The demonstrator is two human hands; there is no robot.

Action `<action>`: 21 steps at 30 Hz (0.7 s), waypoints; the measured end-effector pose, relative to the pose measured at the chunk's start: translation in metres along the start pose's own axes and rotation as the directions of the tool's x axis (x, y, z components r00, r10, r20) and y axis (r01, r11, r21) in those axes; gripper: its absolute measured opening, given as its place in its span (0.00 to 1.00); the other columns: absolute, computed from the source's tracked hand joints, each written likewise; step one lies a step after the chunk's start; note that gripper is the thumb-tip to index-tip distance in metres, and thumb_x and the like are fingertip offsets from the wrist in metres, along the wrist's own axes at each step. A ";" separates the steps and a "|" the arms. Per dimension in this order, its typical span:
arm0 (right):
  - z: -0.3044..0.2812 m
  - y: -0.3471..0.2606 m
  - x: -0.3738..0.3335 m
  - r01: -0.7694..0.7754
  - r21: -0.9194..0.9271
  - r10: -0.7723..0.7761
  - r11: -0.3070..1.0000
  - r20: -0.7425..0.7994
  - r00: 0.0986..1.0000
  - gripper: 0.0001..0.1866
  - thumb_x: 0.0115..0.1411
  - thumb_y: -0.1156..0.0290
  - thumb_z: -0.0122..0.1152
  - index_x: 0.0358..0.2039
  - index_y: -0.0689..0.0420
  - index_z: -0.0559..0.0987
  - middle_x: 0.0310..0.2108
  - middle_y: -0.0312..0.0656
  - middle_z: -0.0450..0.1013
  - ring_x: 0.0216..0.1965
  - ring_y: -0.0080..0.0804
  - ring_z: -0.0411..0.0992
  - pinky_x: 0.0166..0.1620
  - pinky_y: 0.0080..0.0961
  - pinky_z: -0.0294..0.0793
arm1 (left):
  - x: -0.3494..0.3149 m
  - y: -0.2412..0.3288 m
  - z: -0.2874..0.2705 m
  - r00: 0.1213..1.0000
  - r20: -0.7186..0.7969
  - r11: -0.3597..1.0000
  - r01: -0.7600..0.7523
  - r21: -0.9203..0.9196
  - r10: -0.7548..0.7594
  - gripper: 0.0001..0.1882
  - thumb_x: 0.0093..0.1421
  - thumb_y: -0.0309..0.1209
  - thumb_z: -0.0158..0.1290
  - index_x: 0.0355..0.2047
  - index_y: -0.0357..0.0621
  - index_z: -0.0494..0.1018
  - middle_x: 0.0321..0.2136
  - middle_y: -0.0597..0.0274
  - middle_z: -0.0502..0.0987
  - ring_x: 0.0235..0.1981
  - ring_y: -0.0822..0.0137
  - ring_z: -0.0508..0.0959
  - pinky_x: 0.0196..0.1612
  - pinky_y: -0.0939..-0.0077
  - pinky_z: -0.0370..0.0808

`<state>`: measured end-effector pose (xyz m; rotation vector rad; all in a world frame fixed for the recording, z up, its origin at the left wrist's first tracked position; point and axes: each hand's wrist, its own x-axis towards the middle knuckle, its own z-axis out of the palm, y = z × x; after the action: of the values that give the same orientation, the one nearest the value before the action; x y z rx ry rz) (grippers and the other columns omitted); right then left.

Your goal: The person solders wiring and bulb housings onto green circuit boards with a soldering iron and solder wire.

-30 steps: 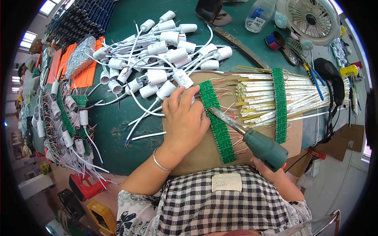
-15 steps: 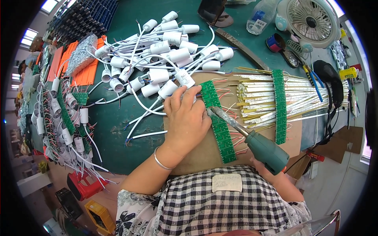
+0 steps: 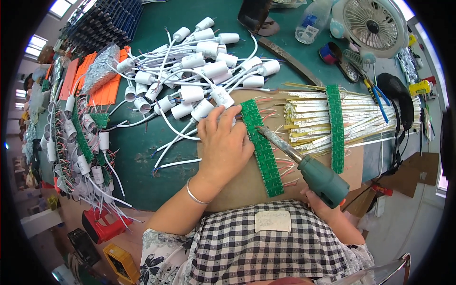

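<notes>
My right hand (image 3: 321, 203) grips the green handle of a soldering iron (image 3: 323, 181), most of its fingers hidden behind the handle. The iron's tip reaches the upper part of a green circuit board strip (image 3: 269, 164) lying on a brown board (image 3: 228, 199). Fingers bent, my left hand (image 3: 225, 140) rests at that strip's left edge, close to the iron's tip. Its fingertips are pressed together, and what they hold is hidden. White cylindrical lamp holders (image 3: 222, 96) with white cables lie just beyond my left fingers. Thin red and white wires stick out from the strip's right side.
A second green strip (image 3: 335, 128) lies across a bundle of white-and-yellow LED strips (image 3: 308, 116) on the right. A solder spool (image 3: 328, 53), blue-handled pliers (image 3: 383, 102), a fan (image 3: 372, 26) and a plastic bottle (image 3: 311, 23) stand or lie beyond. More wired boards (image 3: 80, 137) hang at the left.
The soldering iron's tip has moved slightly up along the strip, away from my left fingertips. My right hand shows a little more beneath the handle; my left hand has barely moved.
</notes>
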<state>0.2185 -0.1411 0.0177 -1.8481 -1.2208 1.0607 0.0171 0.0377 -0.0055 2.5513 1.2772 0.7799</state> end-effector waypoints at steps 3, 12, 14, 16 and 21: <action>-0.007 0.013 0.001 0.230 -0.197 -0.223 0.953 0.059 0.973 0.16 0.52 0.81 0.52 0.43 0.63 0.71 0.33 0.42 0.74 0.25 0.23 0.72 0.29 0.19 0.73 | 0.000 -0.001 -0.003 1.000 -0.017 1.000 -0.004 0.000 0.004 0.06 0.42 0.27 0.54 0.20 0.44 0.68 0.48 0.59 0.68 0.52 0.51 0.62 0.51 0.55 0.57; -0.003 0.013 0.000 0.009 0.247 0.007 0.969 -0.064 0.998 0.25 0.52 0.78 0.51 0.53 0.64 0.63 0.48 0.46 0.69 0.27 0.26 0.72 0.32 0.20 0.73 | 0.023 -0.011 -0.031 0.997 -0.011 0.997 -0.075 -0.029 0.075 0.12 0.46 0.31 0.56 0.32 0.44 0.70 0.49 0.57 0.66 0.52 0.51 0.62 0.51 0.53 0.57; -0.003 0.009 0.002 -0.004 0.322 0.029 0.947 -0.072 0.997 0.25 0.53 0.77 0.52 0.53 0.63 0.63 0.49 0.46 0.68 0.27 0.26 0.72 0.33 0.20 0.72 | 0.059 -0.040 -0.043 0.960 -0.225 0.985 -0.154 0.077 0.167 0.13 0.46 0.28 0.56 0.34 0.45 0.69 0.42 0.57 0.69 0.47 0.53 0.65 0.50 0.59 0.60; -0.002 0.007 0.002 -0.009 0.394 0.044 0.919 -0.079 0.996 0.25 0.54 0.76 0.52 0.53 0.63 0.64 0.49 0.46 0.68 0.28 0.25 0.72 0.34 0.20 0.72 | 0.106 -0.084 -0.055 0.906 -0.357 0.970 -0.180 0.166 0.229 0.09 0.47 0.27 0.54 0.31 0.42 0.70 0.32 0.54 0.72 0.37 0.53 0.69 0.42 0.61 0.65; -0.003 0.006 0.005 -0.076 0.354 0.072 0.932 0.024 0.997 0.22 0.55 0.75 0.51 0.52 0.63 0.65 0.48 0.43 0.69 0.29 0.25 0.72 0.35 0.22 0.71 | 0.200 -0.150 -0.052 0.939 -0.118 0.939 0.333 0.085 -0.323 0.15 0.54 0.38 0.52 0.33 0.38 0.73 0.32 0.51 0.76 0.38 0.51 0.75 0.42 0.64 0.70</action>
<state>0.2251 -0.1384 0.0129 -1.6175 -0.8984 1.2428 -0.0157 0.2837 0.0548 2.3028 1.7612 0.7972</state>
